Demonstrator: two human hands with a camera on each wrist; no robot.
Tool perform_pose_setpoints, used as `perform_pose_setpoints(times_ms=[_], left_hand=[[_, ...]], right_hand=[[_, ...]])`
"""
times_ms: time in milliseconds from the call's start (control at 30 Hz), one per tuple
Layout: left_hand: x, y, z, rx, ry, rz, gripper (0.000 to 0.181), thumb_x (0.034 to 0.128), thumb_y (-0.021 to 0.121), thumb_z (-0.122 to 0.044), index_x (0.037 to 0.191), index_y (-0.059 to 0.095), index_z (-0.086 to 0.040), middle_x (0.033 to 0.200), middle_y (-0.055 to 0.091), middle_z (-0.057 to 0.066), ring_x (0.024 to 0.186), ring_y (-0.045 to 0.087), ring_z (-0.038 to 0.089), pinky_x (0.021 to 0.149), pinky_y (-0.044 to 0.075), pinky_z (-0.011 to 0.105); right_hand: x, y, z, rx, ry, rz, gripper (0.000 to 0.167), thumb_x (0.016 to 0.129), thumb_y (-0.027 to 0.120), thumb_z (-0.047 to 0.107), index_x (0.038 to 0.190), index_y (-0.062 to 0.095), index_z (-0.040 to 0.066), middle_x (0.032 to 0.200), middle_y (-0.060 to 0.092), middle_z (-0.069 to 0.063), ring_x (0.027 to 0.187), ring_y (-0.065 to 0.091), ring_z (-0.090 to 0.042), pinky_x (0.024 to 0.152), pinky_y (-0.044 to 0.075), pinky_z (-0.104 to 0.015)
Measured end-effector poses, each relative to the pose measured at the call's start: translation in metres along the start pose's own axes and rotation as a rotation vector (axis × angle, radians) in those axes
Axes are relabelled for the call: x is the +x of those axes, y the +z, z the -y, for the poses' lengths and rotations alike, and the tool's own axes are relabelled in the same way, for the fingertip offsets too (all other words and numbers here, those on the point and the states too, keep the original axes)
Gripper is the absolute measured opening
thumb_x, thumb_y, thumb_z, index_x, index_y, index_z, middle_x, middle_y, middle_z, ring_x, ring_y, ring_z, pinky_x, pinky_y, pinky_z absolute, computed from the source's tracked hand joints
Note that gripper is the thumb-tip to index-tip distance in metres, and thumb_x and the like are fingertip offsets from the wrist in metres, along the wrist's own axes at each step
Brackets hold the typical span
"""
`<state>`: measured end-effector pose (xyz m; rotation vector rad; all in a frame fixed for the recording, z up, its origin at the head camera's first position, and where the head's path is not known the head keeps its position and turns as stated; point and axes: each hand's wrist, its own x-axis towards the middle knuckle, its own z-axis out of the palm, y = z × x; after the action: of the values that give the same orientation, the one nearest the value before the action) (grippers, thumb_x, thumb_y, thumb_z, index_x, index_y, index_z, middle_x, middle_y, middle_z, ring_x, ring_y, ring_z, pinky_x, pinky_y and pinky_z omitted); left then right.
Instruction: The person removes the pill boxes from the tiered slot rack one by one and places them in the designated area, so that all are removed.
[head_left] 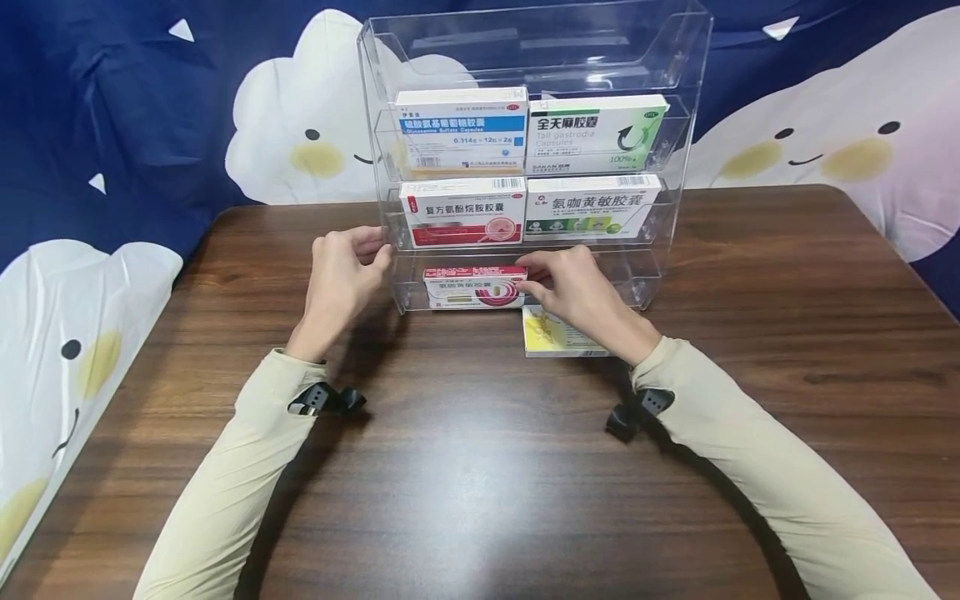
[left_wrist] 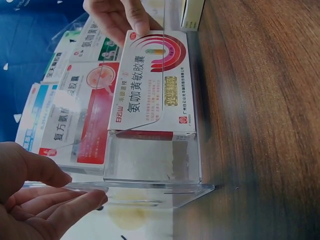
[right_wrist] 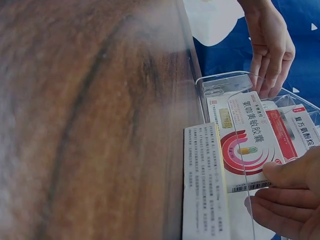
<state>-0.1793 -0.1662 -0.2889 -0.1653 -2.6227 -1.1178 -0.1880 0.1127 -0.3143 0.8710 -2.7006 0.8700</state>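
Note:
A clear tiered display rack [head_left: 536,52] stands at the far side of the table. My left hand [head_left: 341,275] grips its left side panel [left_wrist: 150,187], thumb on one face and fingers on the other. In the bottom tier, on the left, sits a white and red medicine box [head_left: 465,293]. My right hand [head_left: 581,287] pinches that box's right upper corner, the thumb [right_wrist: 280,172] on its printed face. Below the right hand a yellow and white box [head_left: 551,333] lies in front of the rack, partly covered by the hand.
Higher tiers hold a blue and white box [head_left: 461,133], a green and white box [head_left: 596,133], a red and white box [head_left: 461,212] and another white box [head_left: 588,208] with green. Behind the brown wooden table [head_left: 450,467] hangs a blue cloth [head_left: 150,100] with cloud faces.

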Motion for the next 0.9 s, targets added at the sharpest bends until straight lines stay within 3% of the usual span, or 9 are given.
perform_pose_setpoints(times_ms=[500, 900], left_hand=[[0.000, 0.001, 0.000, -0.002, 0.005, 0.004, 0.028, 0.0891, 0.061, -0.006, 0.112, 0.067, 0.008, 0.103, 0.070, 0.021, 0.099, 0.069, 0.027, 0.087, 0.054, 0.037], [-0.001, -0.001, -0.002, -0.010, 0.002, 0.014, 0.029, 0.0886, 0.060, -0.005, 0.113, 0.066, 0.009, 0.103, 0.069, 0.023, 0.099, 0.069, 0.029, 0.088, 0.054, 0.038]], right_hand=[[-0.002, -0.007, -0.001, 0.101, -0.024, -0.112, 0.021, 0.081, 0.076, 0.003, 0.099, 0.072, -0.005, 0.091, 0.073, -0.018, 0.075, 0.072, -0.026, 0.068, 0.059, -0.033], [-0.006, -0.019, 0.005, 0.094, -0.080, -0.182, 0.023, 0.081, 0.076, 0.005, 0.101, 0.072, -0.005, 0.096, 0.072, -0.019, 0.076, 0.072, -0.026, 0.067, 0.059, -0.034]])
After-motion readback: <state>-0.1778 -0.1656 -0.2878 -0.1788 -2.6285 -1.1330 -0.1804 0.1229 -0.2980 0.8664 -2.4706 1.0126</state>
